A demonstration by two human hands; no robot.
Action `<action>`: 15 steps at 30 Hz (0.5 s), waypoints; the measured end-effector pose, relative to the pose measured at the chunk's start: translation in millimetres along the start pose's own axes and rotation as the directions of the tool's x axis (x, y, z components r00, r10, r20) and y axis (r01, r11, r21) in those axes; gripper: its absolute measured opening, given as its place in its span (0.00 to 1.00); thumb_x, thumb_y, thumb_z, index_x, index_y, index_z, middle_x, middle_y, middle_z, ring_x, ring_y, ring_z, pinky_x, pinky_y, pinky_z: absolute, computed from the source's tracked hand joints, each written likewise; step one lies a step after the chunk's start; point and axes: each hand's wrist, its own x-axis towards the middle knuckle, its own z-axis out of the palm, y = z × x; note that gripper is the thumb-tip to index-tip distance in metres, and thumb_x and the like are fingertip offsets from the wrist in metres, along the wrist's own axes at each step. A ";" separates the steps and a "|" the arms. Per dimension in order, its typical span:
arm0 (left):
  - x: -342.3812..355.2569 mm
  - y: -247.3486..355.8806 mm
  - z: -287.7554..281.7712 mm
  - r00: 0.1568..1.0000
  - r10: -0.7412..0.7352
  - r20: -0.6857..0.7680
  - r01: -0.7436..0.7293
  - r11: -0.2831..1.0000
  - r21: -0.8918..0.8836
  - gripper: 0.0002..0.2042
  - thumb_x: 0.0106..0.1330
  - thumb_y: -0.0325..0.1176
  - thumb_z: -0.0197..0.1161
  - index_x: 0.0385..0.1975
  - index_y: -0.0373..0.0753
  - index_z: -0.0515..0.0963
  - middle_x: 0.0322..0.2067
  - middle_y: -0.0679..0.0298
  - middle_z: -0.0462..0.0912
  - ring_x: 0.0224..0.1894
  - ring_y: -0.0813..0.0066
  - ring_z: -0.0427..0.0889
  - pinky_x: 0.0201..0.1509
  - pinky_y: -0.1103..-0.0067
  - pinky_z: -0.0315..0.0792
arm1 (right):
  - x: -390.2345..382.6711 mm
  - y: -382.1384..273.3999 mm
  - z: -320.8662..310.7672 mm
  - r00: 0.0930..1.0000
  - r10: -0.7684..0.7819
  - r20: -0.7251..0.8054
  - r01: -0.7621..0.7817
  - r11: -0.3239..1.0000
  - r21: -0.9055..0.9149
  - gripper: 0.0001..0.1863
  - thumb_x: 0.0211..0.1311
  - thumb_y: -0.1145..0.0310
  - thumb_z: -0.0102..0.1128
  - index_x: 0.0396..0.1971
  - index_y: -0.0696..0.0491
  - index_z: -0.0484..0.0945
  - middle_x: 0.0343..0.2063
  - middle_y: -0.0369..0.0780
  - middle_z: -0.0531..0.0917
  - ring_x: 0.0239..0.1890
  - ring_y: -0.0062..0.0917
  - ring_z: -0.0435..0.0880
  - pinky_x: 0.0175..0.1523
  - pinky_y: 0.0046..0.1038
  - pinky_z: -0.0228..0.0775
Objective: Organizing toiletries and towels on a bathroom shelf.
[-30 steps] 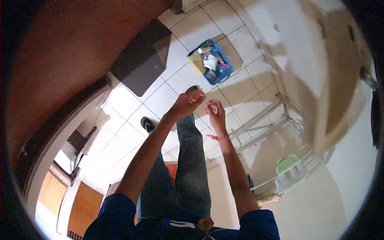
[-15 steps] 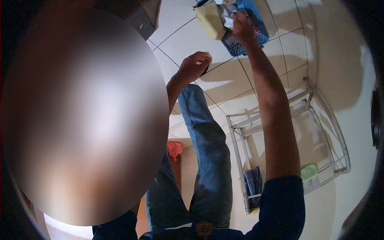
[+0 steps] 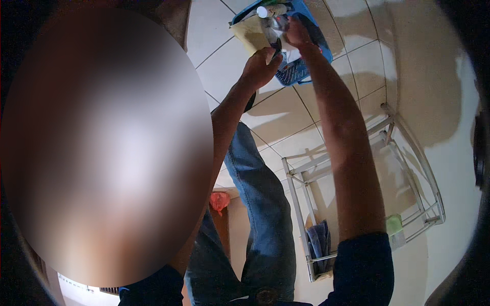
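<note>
A blue plastic basket (image 3: pixel 292 77) stands on the tiled floor at the upper middle, with mixed items in it. My right hand (image 3: pixel 297 33) reaches inside, its fingers curled down among clear plastic and a white piece (image 3: pixel 292 53); what they grip is hidden. At the basket's near left side is my left hand (image 3: pixel 259 67), thumb and forefinger apart, close to a dark item (image 3: pixel 277 46). A white-capped bottle (image 3: pixel 271 11) lies across the basket's far part. Over its left rim hangs a pale yellow cloth or packet (image 3: pixel 251 31).
On the right stands a metal rack (image 3: pixel 301 214) with a dark blue cloth (image 3: pixel 319 239) and a green cloth (image 3: pixel 394 224) on it. A red plastic bag (image 3: pixel 220 200) sits beyond my jeans-clad legs (image 3: pixel 263 194). A blurred oval covers the left side.
My left hand has moved up and right to the basket. The right hand has shifted slightly left within it, and the basket sits a little further left and lower in view.
</note>
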 end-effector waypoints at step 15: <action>-54.6 -12.5 -20.8 0.980 -0.173 0.098 0.188 0.968 -0.164 0.17 0.69 0.44 0.59 0.47 0.36 0.77 0.44 0.55 0.82 0.46 0.65 0.82 0.50 0.73 0.75 | -24.4 -67.5 -38.4 0.969 0.243 0.034 -0.235 0.959 -0.160 0.26 0.42 0.59 0.68 0.45 0.46 0.73 0.36 0.45 0.83 0.40 0.39 0.84 0.44 0.45 0.73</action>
